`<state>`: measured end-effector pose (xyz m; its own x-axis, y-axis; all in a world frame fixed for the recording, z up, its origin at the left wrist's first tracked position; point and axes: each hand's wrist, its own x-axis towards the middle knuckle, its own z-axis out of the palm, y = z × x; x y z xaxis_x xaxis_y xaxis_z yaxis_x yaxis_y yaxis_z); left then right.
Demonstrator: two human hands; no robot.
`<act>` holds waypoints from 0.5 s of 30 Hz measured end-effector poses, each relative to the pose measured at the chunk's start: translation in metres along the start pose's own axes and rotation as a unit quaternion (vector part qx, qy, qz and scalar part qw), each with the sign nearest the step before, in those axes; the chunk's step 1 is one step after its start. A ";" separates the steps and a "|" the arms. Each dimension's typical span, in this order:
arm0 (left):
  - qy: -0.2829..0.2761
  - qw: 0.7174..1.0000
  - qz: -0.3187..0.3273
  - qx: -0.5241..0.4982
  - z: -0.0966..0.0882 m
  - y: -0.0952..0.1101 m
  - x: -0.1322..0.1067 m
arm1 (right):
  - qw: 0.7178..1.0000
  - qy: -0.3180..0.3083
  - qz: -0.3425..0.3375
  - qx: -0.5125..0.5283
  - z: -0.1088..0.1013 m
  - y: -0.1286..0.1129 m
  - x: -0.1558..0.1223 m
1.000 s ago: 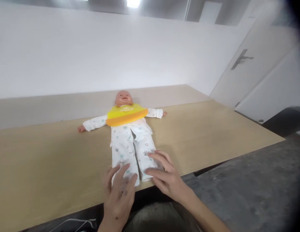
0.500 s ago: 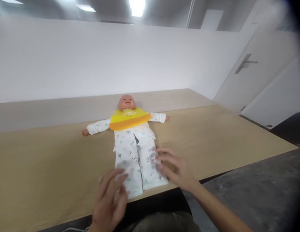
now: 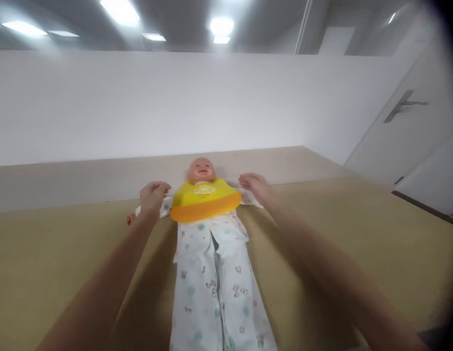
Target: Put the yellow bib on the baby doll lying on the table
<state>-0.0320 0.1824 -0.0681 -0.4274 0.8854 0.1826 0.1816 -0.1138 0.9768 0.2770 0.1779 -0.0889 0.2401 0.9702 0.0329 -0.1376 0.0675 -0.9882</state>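
A baby doll (image 3: pixel 201 170) lies on its back on the table, head away from me and arms spread. It wears a white printed outfit (image 3: pixel 204 273) with long trousers and a yellow bib (image 3: pixel 206 192) with a citrus-slice print and an orange bottom pocket. My left hand (image 3: pixel 152 196) hovers over the doll's sleeve on the left, fingers loosely bent and empty. On the other side, my right hand (image 3: pixel 254 185) is held above the other sleeve with fingers stretched towards the bib, also empty. The hands partly hide both doll arms. Neither hand visibly grips the bib.
The wooden table (image 3: pixel 66 273) extends to both sides, with a paler strip (image 3: pixel 84 180) along its back. Behind it stands a white wall (image 3: pixel 157 102) with glass above. A door with a metal handle (image 3: pixel 404 105) is at the right.
Both hands have moved forward from the trouser legs to either side of the bib. The camera has come closer and tilted up. The doll has not visibly moved.
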 end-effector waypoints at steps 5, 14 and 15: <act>-0.043 0.992 -0.117 -0.009 0.028 -0.013 0.050 | 0.999 -0.015 0.036 -0.011 0.040 0.012 0.050; -0.216 0.952 -0.214 -0.045 0.061 -0.035 0.081 | 0.985 -0.081 0.145 0.050 0.080 0.041 0.096; -0.231 0.948 -0.213 -0.052 0.064 -0.038 0.084 | 0.977 -0.105 0.172 0.074 0.083 0.044 0.099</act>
<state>-0.0177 0.2903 -0.0967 -0.0054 0.9612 -0.2756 -0.0185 0.2755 0.9611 0.2151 0.2961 -0.1165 -0.0445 0.9669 -0.2512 -0.3162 -0.2521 -0.9146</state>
